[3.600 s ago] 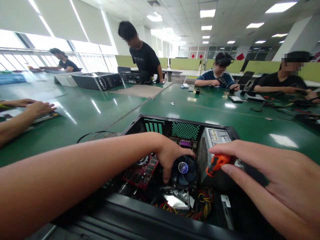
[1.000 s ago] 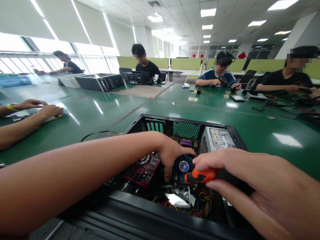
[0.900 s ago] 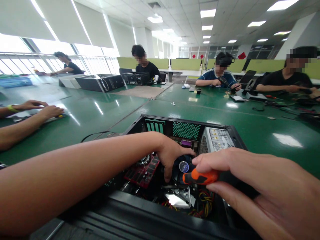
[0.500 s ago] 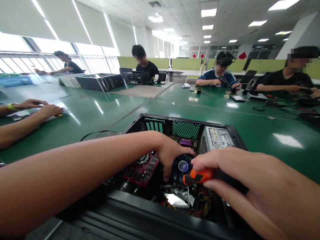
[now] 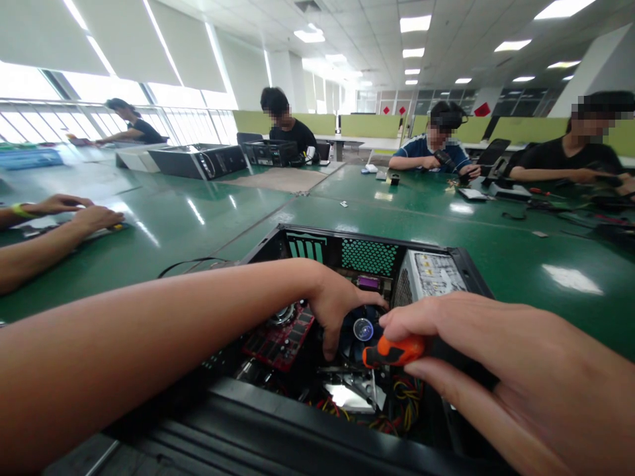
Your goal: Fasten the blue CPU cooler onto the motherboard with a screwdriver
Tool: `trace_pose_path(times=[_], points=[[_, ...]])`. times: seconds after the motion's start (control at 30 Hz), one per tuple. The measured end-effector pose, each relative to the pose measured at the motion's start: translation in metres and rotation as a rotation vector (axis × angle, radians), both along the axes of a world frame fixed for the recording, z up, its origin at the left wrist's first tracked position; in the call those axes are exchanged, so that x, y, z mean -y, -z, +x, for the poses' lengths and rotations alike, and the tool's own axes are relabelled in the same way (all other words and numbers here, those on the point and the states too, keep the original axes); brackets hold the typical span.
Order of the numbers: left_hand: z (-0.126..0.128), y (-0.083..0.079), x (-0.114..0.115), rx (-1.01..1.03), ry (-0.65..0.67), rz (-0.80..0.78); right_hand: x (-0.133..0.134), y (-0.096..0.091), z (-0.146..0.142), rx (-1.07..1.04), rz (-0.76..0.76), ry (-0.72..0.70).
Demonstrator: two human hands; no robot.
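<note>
An open black computer case (image 5: 476, 274) lies in front of me on the green table. Inside it sits a round dark cooling fan (image 5: 351, 347) with a shiny hub. My left hand (image 5: 337, 304) reaches into the case, thumb and fingers curved around the fan's left and far edge. Between the fingertips and thumb of my right hand (image 5: 476, 344) is an orange and black screwdriver handle (image 5: 397, 350), over the fan's near right side. The screwdriver's tip is hidden. A red circuit card (image 5: 282, 340) lies left of the fan, partly under my left wrist.
A silver power supply (image 5: 436, 272) fills the case's far right corner; coloured wires (image 5: 409, 403) bunch near the front. Another person's hands (image 5: 89, 215) work at the left. Several people sit across the table (image 5: 238, 235), with another case (image 5: 198, 160) and loose parts.
Almost nothing differs. Both hands keep their places at the fan and screwdriver, and the view has shifted very slightly.
</note>
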State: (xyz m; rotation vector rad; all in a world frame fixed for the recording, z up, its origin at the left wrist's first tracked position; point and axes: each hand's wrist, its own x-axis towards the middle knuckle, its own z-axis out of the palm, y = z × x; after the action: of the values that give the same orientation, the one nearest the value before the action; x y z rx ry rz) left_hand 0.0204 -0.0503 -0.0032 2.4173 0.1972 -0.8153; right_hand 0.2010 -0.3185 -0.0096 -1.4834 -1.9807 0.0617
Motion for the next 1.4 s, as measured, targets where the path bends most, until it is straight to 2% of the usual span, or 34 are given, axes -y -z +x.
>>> trace_pose_path(times=[0.23, 0.37, 0.47, 0.6, 0.8, 0.9, 1.07, 1.13, 1.3, 1.4], points=[[0.001, -0.001, -0.001, 0.017, -0.011, 0.023, 0.000, -0.006, -0.003, 0.002, -0.003, 0.005], [-0.001, -0.002, -0.001, 0.013, 0.004, 0.022, -0.010, -0.023, -0.015, 0.023, -0.015, -0.010], [-0.001, -0.003, 0.000, 0.007, -0.002, 0.001, -0.020, -0.037, -0.026, 0.102, -0.016, -0.088], [-0.002, -0.003, 0.001, -0.030, -0.026, -0.028, -0.026, -0.046, -0.031, 0.173, 0.008, -0.098], [-0.001, -0.005, 0.002, -0.030, -0.025, -0.025, -0.024, -0.044, -0.026, 0.092, -0.014, -0.081], [0.000, -0.007, 0.003, -0.033, -0.020, -0.018, -0.014, -0.031, -0.014, 0.061, -0.033, -0.030], [0.001, -0.008, 0.003, -0.034, -0.021, -0.021, 0.000, -0.012, -0.002, 0.036, -0.005, -0.067], [0.001, -0.007, 0.002, -0.017, -0.010, -0.020, -0.004, -0.015, -0.008, 0.033, -0.001, -0.096], [0.001, -0.007, 0.001, -0.039, 0.003, -0.017, -0.019, -0.036, -0.028, 0.077, 0.000, -0.242], [0.002, -0.009, 0.003, -0.068, -0.011, 0.005, -0.020, -0.044, -0.031, 0.112, -0.009, -0.212]])
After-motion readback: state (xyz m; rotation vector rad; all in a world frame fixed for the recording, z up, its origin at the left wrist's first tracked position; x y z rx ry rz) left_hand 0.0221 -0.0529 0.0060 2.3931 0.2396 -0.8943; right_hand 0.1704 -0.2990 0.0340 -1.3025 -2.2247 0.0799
